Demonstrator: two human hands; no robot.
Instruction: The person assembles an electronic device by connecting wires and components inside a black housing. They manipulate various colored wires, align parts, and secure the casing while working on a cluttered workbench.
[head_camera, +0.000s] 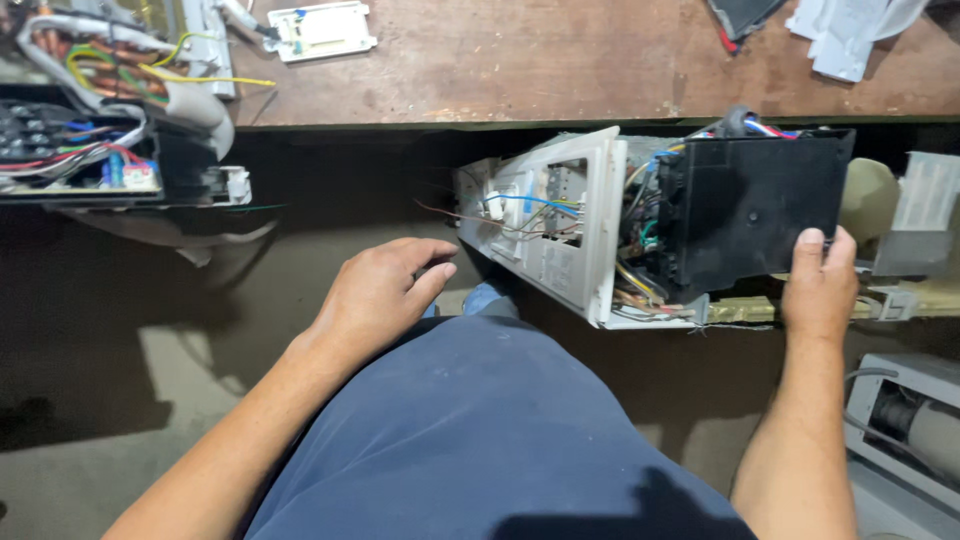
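Right hand (818, 285) grips the black box (755, 215) at its 5 o'clock corner; left hand (378, 292) hangs open and empty at 9 o'clock of the unit (560, 230), near it. It looks rigid but awkward, loose wires (520, 215) fragile; hold the casing. Beyond, a bench (560, 70).

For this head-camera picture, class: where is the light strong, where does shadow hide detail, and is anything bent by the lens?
Head view: light falls brightest on the wooden bench top and the white frame; deep shadow under the bench swallows detail around the black housing held by the right hand; the left hand is evenly lit; the bench edge bows slightly, a wide-lens effect.
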